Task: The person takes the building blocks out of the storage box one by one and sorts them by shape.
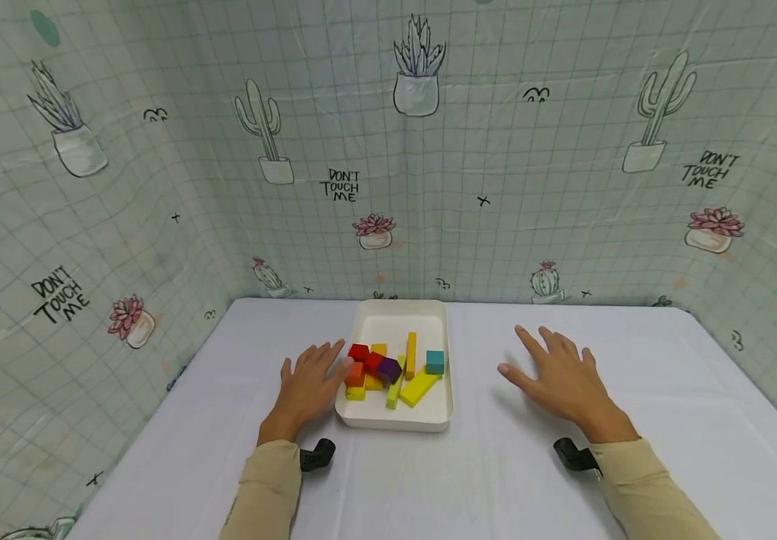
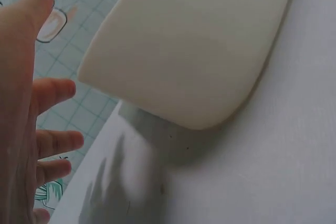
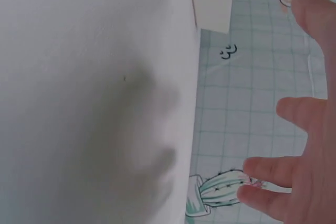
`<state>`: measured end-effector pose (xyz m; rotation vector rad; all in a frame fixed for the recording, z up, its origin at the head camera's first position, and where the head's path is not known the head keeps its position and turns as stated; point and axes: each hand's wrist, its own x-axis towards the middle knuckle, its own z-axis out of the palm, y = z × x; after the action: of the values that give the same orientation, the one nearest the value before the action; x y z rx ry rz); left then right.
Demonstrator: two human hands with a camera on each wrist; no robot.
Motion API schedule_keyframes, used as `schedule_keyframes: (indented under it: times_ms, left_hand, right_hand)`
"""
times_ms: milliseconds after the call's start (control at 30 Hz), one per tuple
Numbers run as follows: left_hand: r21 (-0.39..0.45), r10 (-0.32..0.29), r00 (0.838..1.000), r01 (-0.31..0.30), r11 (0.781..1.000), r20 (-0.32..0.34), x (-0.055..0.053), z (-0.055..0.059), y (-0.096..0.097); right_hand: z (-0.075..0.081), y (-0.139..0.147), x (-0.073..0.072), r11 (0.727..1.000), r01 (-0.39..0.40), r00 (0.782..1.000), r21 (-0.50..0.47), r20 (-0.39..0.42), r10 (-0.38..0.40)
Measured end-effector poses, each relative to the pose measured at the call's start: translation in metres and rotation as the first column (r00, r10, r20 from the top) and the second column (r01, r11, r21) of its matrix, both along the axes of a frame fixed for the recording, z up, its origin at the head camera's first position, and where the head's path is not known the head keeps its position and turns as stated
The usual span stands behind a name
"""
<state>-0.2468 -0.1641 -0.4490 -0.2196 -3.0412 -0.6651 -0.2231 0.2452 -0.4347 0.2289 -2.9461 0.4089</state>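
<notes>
A white tray (image 1: 395, 418) stands on the table with several coloured wooden blocks in it. Among them are a teal cube (image 1: 435, 362), a purple block (image 1: 389, 370), an orange block (image 1: 355, 374) and a flat yellow block (image 1: 420, 387). My left hand (image 1: 309, 386) hovers at the tray's left side, fingers spread and holding nothing, its thumb overlapping the rim in the head view. In the left wrist view the tray's outer wall (image 2: 184, 61) fills the upper middle. My right hand (image 1: 567, 379) hovers right of the tray, fingers spread, with nothing in it.
A white cloth (image 1: 496, 480) covers the table. Behind and to the sides hangs a gridded curtain (image 1: 469, 150) printed with potted cacti. Black wrist mounts (image 1: 317, 455) sit at both cuffs. Shadows of the hands fall on the cloth.
</notes>
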Motion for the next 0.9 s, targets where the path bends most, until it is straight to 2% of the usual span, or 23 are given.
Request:
schedule_keyframes:
  times_ms: [167, 400, 533, 633, 733, 800, 900]
  left_hand:
    - [0.086, 0.002, 1.000, -0.005, 0.996, 0.030, -0.003, 0.000, 0.002]
    - [0.143, 0.002, 0.999, -0.009, 0.990, 0.050, -0.006, -0.004, 0.005]
    - [0.167, 0.005, 0.999, -0.013, 0.986, 0.046, -0.007, -0.005, 0.008]
    - [0.172, 0.008, 0.999, -0.015, 0.985, 0.041, -0.007, -0.006, 0.010]
    - [0.172, -0.005, 1.000, 0.001, 0.985, 0.024, -0.007, -0.008, 0.011]
    - [0.173, -0.012, 1.000, 0.011, 0.985, 0.010, -0.007, -0.009, 0.010]
    - [0.171, -0.018, 1.000, 0.019, 0.985, -0.006, -0.007, -0.009, 0.011]
  right_hand:
    - [-0.002, -0.007, -0.007, 0.995, -0.048, 0.998, -0.087, -0.041, 0.044]
    - [-0.003, -0.017, -0.016, 0.967, -0.059, 0.998, -0.250, 0.020, 0.066]
    - [-0.006, -0.021, -0.022, 0.932, -0.065, 0.995, -0.356, 0.044, 0.087]
    - [-0.009, -0.024, -0.027, 0.890, -0.062, 0.992, -0.453, 0.071, 0.105]
    - [-0.010, -0.028, -0.032, 0.824, -0.062, 0.984, -0.563, 0.104, 0.145]
    - [-0.009, -0.032, -0.034, 0.766, -0.068, 0.974, -0.640, 0.123, 0.189]
    - [-0.006, -0.038, -0.039, 0.659, -0.059, 0.955, -0.750, 0.150, 0.256]
